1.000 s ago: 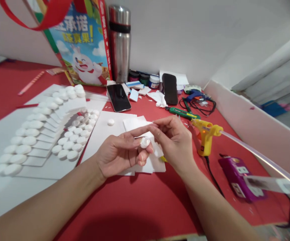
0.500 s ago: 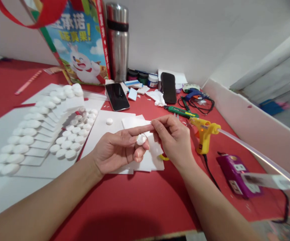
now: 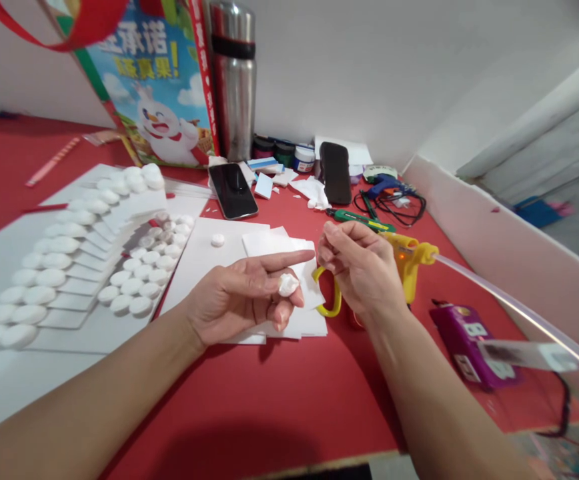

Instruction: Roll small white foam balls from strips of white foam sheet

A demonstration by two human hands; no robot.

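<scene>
Between the thumb and fingers of my left hand is a small white lump, crinkled on its surface; its material is hard to tell. That hand's index finger points out straight to the right. My right hand is just beyond the fingertip, apart from it, with thumb and fingers pinched together; anything in the pinch is too small to make out. Below the hands lie white sheets, with one white disc on them. A yellow loop handle shows beside my right hand, partly hidden.
On the left, rows of white discs sit on white strips and board. A yellow glue gun with a long clear stick stands at right, near a purple box. Behind are a phone, a steel flask and a green cutter.
My right hand has moved right and slightly down, away from the left index fingertip, uncovering more of the yellow handle. My left hand still holds the white lump, shifted slightly right and lower.
</scene>
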